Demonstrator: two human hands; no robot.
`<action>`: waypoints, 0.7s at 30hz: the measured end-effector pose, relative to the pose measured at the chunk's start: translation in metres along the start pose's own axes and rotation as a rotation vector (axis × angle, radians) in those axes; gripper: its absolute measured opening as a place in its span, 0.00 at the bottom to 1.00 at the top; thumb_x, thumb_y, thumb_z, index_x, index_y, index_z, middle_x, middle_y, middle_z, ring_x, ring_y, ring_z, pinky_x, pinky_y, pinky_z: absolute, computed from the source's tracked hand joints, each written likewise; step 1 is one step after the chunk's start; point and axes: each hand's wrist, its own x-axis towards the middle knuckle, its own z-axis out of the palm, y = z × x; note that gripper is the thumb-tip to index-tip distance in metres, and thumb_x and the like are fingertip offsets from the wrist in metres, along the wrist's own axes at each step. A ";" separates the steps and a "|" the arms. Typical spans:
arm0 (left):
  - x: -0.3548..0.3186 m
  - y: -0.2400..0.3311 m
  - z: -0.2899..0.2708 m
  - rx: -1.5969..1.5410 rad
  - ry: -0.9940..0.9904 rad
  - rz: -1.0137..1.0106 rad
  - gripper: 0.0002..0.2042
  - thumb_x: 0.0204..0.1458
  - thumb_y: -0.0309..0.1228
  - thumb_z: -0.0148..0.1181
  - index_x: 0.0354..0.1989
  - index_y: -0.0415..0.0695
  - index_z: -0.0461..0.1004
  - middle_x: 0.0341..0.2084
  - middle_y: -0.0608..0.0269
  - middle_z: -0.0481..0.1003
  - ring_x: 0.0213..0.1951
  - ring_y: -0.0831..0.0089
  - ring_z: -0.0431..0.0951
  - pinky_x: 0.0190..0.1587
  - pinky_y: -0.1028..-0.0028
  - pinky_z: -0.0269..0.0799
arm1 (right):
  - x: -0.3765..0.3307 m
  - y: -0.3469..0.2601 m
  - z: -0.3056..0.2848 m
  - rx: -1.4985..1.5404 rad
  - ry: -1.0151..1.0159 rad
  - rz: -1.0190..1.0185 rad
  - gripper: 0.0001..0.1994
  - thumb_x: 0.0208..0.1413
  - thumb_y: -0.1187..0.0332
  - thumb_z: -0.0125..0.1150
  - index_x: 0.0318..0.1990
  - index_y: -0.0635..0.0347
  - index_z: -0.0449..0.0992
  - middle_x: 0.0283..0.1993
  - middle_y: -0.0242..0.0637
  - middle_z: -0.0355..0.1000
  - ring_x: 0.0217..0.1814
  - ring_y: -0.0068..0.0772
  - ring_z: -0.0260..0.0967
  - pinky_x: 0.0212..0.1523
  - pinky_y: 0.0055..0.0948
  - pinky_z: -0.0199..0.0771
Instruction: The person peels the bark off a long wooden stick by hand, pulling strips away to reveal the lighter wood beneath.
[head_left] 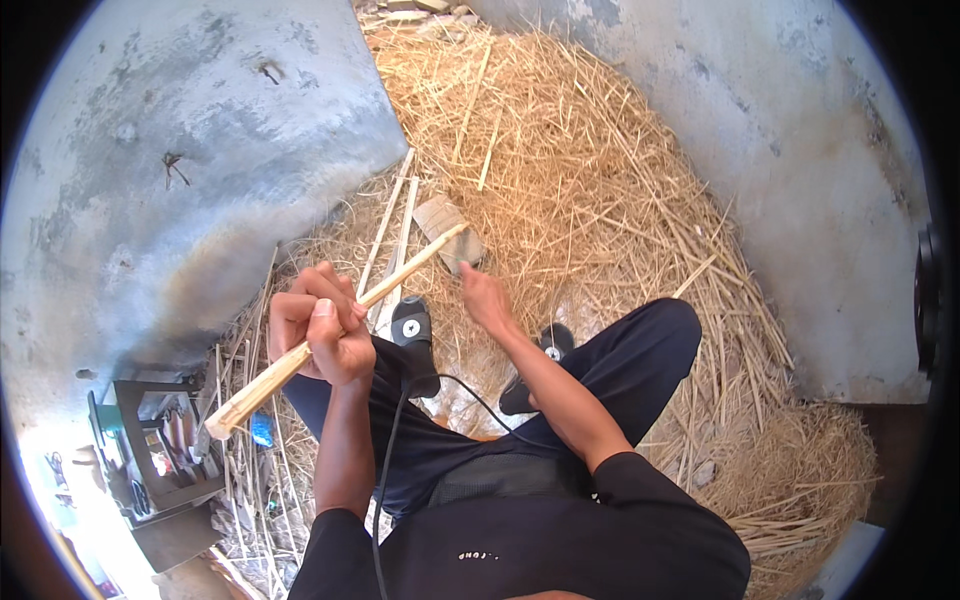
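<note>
My left hand (325,325) is closed around a pale, peeled wooden stick (265,392). The stick slants from a thick end at the lower left to a thin end at the upper right. That thin end lies over a light wooden block (437,213) on the floor, by a dull grey patch at the block's near side. Just below this patch is my right hand (485,300), its fingers curled. What it grips, if anything, is hidden.
Fine shavings and split strips (560,150) heap up ahead and to the right. Long pale slats (400,220) lie left of the block. Plastered walls (250,110) stand on both sides. A small shelf with tools (165,450) is at the lower left. A dark cable (385,470) crosses my lap.
</note>
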 end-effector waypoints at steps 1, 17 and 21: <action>0.000 -0.003 0.000 -0.012 0.013 0.029 0.05 0.41 0.22 0.43 0.18 0.42 0.55 0.08 0.63 0.56 0.13 0.82 0.49 0.12 0.84 0.48 | 0.007 0.017 -0.001 -0.031 0.020 -0.013 0.30 0.63 0.50 0.31 0.21 0.67 0.69 0.14 0.51 0.63 0.15 0.46 0.61 0.21 0.43 0.60; 0.001 0.010 -0.015 -0.002 0.029 0.032 0.05 0.42 0.22 0.44 0.20 0.42 0.56 0.08 0.62 0.57 0.12 0.81 0.50 0.13 0.84 0.51 | -0.024 -0.060 -0.034 -0.096 -0.020 -0.141 0.27 0.61 0.51 0.37 0.26 0.67 0.72 0.20 0.56 0.69 0.24 0.59 0.69 0.28 0.50 0.69; 0.003 0.009 -0.013 0.003 0.023 0.008 0.06 0.41 0.24 0.43 0.18 0.45 0.55 0.07 0.65 0.54 0.12 0.82 0.48 0.12 0.84 0.47 | -0.008 -0.039 -0.027 -0.205 -0.059 -0.036 0.29 0.61 0.49 0.34 0.29 0.67 0.74 0.25 0.57 0.71 0.30 0.60 0.70 0.33 0.51 0.70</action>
